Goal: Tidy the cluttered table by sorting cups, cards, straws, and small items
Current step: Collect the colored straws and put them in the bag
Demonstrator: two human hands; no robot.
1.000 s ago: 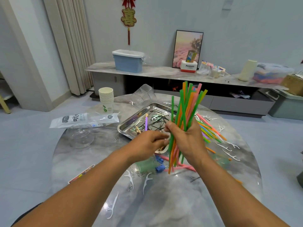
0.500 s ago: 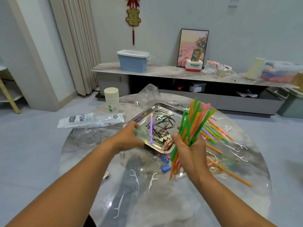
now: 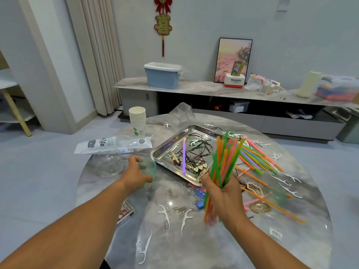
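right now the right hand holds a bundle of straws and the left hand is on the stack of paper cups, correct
Not quite. The right hand does hold the straws, but the head view shows the left hand on a clear green cup beside the tray. The paper cups stand untouched farther back.

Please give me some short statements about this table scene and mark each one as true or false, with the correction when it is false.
1. The right hand holds a bundle of straws. True.
2. The left hand is on the stack of paper cups. False: its grip is on a green translucent cup; the stack stands apart, farther back.
3. A purple straw lies in the metal tray. True.
4. All straws are gathered. False: loose straws lie right of the tray.
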